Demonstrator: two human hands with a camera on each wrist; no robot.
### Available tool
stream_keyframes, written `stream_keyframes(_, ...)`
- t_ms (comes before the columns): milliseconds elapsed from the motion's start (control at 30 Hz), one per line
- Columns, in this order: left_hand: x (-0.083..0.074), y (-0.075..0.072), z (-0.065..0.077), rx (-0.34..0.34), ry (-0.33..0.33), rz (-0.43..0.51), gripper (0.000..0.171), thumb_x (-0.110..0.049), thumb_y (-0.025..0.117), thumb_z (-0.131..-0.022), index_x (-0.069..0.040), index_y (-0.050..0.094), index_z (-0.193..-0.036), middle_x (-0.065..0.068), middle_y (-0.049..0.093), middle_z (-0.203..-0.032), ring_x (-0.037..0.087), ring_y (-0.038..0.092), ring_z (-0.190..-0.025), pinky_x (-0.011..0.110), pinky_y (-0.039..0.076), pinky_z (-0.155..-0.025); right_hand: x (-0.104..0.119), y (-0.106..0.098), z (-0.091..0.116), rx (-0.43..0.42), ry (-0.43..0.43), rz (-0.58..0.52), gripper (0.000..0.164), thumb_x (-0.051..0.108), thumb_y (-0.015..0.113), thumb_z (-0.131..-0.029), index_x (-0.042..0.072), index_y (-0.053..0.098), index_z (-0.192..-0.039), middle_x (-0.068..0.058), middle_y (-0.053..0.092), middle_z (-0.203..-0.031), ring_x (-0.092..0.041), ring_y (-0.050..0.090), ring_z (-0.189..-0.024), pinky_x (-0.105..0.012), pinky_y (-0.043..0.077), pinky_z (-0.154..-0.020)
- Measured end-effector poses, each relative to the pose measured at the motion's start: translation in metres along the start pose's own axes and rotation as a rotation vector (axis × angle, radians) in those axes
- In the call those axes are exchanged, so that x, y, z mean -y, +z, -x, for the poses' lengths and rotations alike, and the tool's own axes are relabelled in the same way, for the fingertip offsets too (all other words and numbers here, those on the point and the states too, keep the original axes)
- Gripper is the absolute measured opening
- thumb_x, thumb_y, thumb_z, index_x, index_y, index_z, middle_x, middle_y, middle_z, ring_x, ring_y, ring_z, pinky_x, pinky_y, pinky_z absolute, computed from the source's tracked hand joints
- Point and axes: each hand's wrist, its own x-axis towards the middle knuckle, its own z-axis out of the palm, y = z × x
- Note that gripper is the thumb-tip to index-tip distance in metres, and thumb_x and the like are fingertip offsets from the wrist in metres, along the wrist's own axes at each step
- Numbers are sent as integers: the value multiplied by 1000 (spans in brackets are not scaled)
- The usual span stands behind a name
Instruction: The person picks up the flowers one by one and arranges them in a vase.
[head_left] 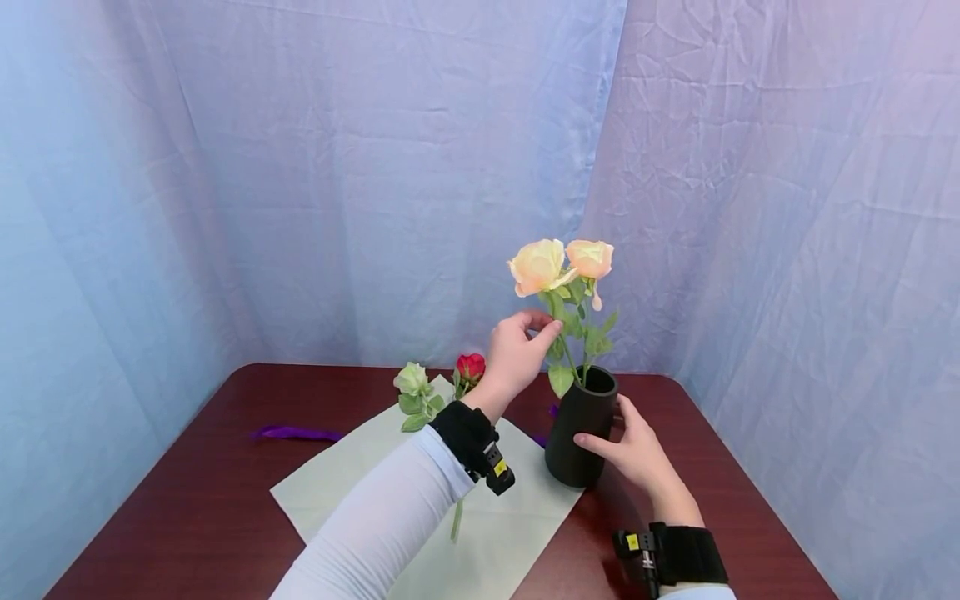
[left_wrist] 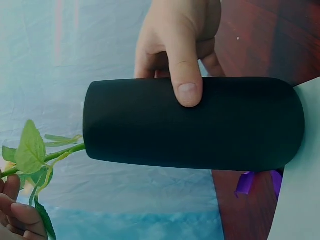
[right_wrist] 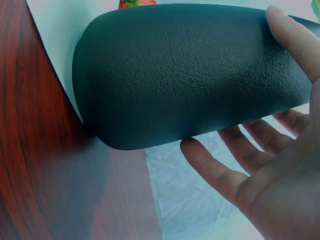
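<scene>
A black vase point(head_left: 577, 429) stands at the right edge of the pale paper sheet, with two peach roses rising from its mouth. My left hand point(head_left: 519, 350) pinches the stem of the left peach rose point(head_left: 538, 267), just above the leaves. The other peach rose point(head_left: 591, 258) leans beside it. Around the vase's right side, my right hand point(head_left: 637, 450) holds it with the thumb across the front; the right wrist view shows the fingers point(right_wrist: 215, 172) along the far side. In the left wrist view, one green stem point(left_wrist: 67, 151) runs into the vase's mouth.
On the pale paper point(head_left: 517, 517) lie a light green rose point(head_left: 412, 379) and a red rose point(head_left: 471, 367), partly hidden by my left arm. A purple ribbon point(head_left: 296, 433) lies on the dark wooden table point(head_left: 187, 500) at left. Blue curtains point(head_left: 375, 183) hang behind.
</scene>
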Motion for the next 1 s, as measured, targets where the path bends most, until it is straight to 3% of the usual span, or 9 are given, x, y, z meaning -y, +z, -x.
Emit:
stream_keyframes(700,4,20,0,16,-47,-109,16,-29,67,-100,-15,73,-98,-7,66,-87,10,58,-70,28,48,-66,2,-1,0,17,24,-7,94,48,82,-85,17,29,-157,-17,48,-147,-39,51,-132,-59,47,-99)
stream_keyframes(1000,6,22,1,22,-52,-124,17,-29,68,-99,-13,74,-101,-6,68,-89,11,63,-81,28,51,-72,3,1,0,8,27,-15,94,47,83,-84,17,30,-156,-17,49,-146,-39,53,-130,-58,48,-99)
